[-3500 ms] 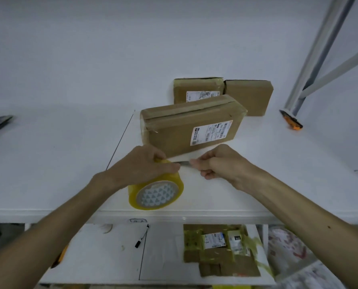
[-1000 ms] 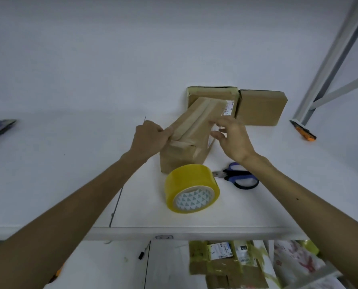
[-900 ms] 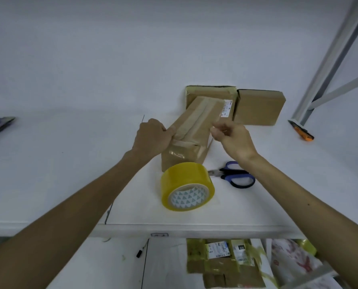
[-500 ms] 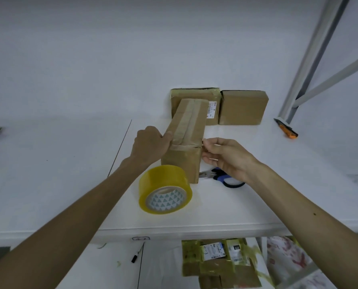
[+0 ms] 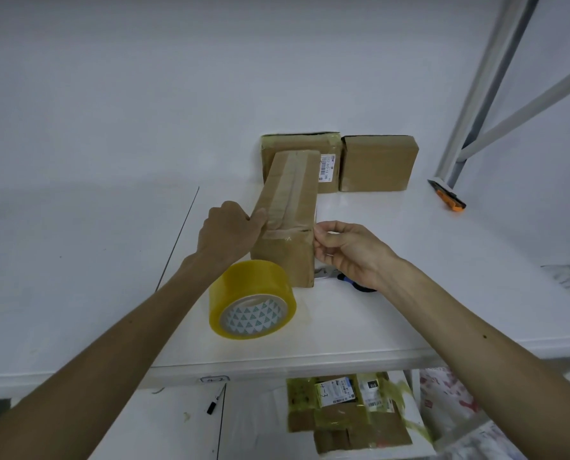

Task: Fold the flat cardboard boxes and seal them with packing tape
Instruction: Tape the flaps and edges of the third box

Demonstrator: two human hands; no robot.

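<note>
Swung round from lying broadside, the cardboard box (image 5: 288,207) now points away from the person with one short end facing them, and the tape roll and scissors, both in hand 3.5 seconds ago, have been put down. It sits near the front of the white table (image 5: 77,277), closed, with tape running along its top seam and a cross strip over the near top edge. The left hand (image 5: 228,229) grips the box's left side, fingers curled against it and thumb lying on the strip. The right hand (image 5: 346,249) pinches the right top edge with thumb and forefinger where the strip ends; whether it is pressing the end down or only steadying the box cannot be told. This box looks all but sealed, with only the smoothing of that strip left; the far end is hidden. Just in front stands the yellow tape roll (image 5: 252,300) on its rim, and the scissors (image 5: 325,272) lie mostly behind the right hand. Two taped boxes (image 5: 378,164) stand against the wall, apparently finished. On the shelf below lies a pile of flat cardboard (image 5: 346,413), which I judge to be work still waiting.
</note>
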